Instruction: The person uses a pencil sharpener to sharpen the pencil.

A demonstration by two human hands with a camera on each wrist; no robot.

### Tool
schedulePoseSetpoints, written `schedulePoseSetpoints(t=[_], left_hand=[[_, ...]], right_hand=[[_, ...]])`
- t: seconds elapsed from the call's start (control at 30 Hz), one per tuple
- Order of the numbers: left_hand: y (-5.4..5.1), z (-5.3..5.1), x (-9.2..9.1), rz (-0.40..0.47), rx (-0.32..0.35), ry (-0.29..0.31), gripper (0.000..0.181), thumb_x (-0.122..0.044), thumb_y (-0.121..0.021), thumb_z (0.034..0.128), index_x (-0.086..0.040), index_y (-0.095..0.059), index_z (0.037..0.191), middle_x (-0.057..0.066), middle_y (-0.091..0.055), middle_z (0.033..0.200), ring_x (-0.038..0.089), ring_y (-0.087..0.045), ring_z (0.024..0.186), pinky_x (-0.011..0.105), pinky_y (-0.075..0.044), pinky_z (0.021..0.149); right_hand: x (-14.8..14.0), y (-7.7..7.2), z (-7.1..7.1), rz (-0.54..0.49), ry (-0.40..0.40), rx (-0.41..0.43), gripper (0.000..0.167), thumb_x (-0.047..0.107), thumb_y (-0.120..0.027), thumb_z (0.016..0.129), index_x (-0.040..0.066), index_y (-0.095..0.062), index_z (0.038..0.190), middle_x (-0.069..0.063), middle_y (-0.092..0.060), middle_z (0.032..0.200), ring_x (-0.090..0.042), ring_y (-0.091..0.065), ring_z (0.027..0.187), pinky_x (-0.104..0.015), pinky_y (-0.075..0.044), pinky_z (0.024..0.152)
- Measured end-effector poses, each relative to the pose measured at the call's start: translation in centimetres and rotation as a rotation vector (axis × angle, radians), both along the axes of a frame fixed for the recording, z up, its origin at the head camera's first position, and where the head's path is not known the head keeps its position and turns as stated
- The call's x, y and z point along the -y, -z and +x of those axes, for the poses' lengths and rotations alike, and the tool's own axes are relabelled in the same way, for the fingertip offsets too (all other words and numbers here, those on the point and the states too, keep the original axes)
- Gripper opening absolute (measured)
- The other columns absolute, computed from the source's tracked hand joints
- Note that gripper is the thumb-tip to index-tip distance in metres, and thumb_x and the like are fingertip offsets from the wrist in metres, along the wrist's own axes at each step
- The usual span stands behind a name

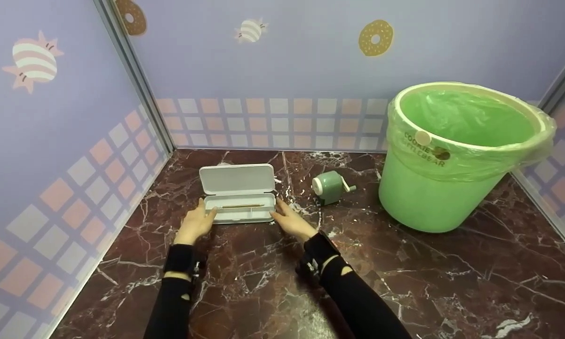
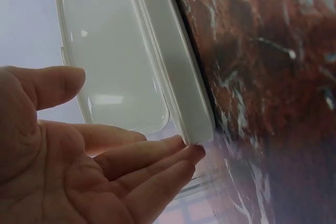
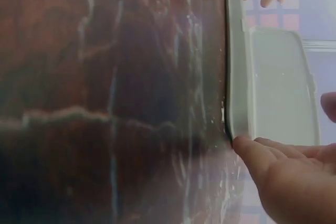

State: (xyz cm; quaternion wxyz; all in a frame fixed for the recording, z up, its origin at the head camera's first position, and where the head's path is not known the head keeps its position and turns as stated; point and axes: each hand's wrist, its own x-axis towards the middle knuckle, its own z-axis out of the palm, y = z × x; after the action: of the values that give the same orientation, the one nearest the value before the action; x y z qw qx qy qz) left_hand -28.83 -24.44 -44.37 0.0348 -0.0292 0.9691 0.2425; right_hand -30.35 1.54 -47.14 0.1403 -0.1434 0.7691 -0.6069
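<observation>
A white pencil case [image 1: 238, 220] lies on the marbled table with its lid [image 1: 237, 179] raised at the back. Inside it is a thin brown pencil [image 1: 240, 205]. My left hand [image 1: 196, 222] is at the case's left end; its fairly straight fingertips touch that end in the left wrist view, the thumb apart. At the opposite end, my right hand [image 1: 292, 221] touches the corner with extended fingers [image 3: 257, 156]. A green hand-crank pencil sharpener [image 1: 329, 187] stands to the right of the case.
A tall green bin [image 1: 428, 197] with a plastic liner stands at the right. Patterned lilac walls [image 1: 282, 66] bound the table [image 1: 254, 287] at the back and both sides. Small pale bits lie around the sharpener.
</observation>
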Motion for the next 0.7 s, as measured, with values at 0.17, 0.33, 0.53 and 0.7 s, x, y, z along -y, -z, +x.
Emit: schedulePoseSetpoints(t=[0.17, 0.33, 0.53, 0.7], left_hand=[[0.2, 0.0, -0.3, -0.002, -0.007, -0.02, 0.07, -0.031, -0.039, 0.1023, 0.018, -0.016, 0.148, 0.041, -0.038, 0.143, 0.058, -0.042, 0.13, 0.064, -0.033, 0.11], [0.1, 0.0, -0.4, -0.042, -0.02, -0.017, 0.068, -0.025, -0.041, 0.1006, 0.019, -0.018, 0.147, 0.042, -0.041, 0.14, 0.059, -0.046, 0.126, 0.064, -0.037, 0.107], [0.0, 0.3, -0.2, -0.081, -0.162, 0.004, 0.041, -0.014, -0.054, 0.0917, 0.018, -0.058, 0.117, 0.042, -0.06, 0.115, 0.059, -0.058, 0.107, 0.064, -0.048, 0.091], [-0.3, 0.6, 0.1, -0.066, -0.204, 0.001, 0.024, -0.01, -0.06, 0.087, 0.013, -0.064, 0.09, 0.039, -0.065, 0.099, 0.058, -0.063, 0.095, 0.064, -0.05, 0.082]], right_hand=[[0.1, 0.2, -0.1, -0.024, 0.019, 0.047, 0.062, 0.01, -0.04, 0.103, -0.01, -0.008, 0.153, -0.034, -0.02, 0.157, -0.041, -0.02, 0.149, -0.047, -0.018, 0.123], [-0.2, 0.2, -0.1, -0.072, 0.027, 0.063, 0.062, 0.006, -0.04, 0.102, -0.011, -0.008, 0.152, -0.034, -0.02, 0.157, -0.042, -0.022, 0.149, -0.048, -0.022, 0.122], [-0.9, 0.3, 0.3, -0.04, 0.056, 0.029, 0.065, 0.003, -0.05, 0.098, -0.011, -0.017, 0.151, -0.036, -0.036, 0.149, -0.042, -0.038, 0.141, -0.046, -0.035, 0.116], [-1.8, 0.0, 0.8, 0.051, 0.081, -0.051, 0.064, 0.002, -0.055, 0.094, -0.013, -0.025, 0.148, -0.034, -0.05, 0.138, -0.04, -0.052, 0.131, -0.04, -0.047, 0.106]])
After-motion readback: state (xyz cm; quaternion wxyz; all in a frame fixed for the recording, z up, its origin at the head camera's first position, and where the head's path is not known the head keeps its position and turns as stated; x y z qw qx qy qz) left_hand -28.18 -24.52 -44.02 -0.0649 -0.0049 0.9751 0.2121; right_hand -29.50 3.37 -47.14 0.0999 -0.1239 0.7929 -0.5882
